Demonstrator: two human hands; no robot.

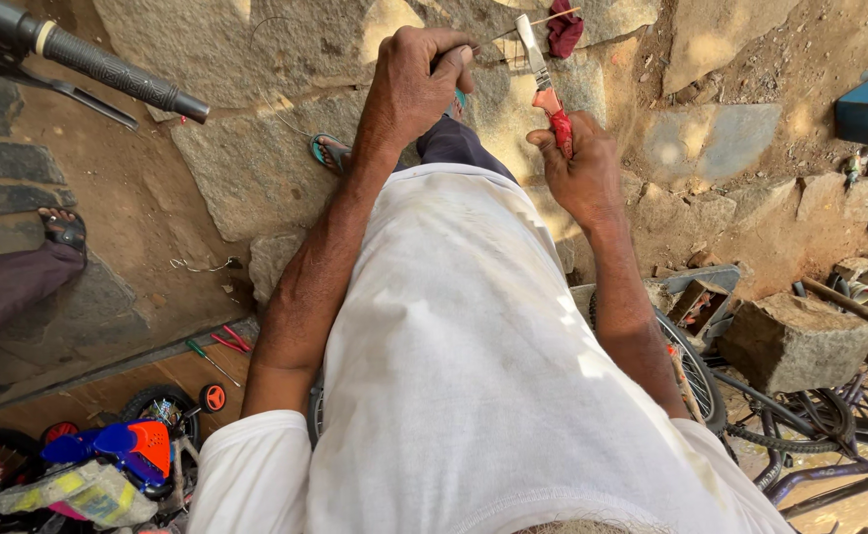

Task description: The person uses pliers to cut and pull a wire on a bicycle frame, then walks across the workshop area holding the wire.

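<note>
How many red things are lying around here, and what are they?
Red-handled pliers in the right hand: 1
Dark red cloth on the stone: 1
Red-handled tools on the ground at left: 2
Small red wheel beside them: 1
Total: 5

The left hand pinches a thin wire, which is not red.

A single head-worn camera looks steeply down the person's own front, close over the white cloth shirt. It faces the rough stone-slab ground beyond, with both raised hands near the upper edge of the view.
</note>
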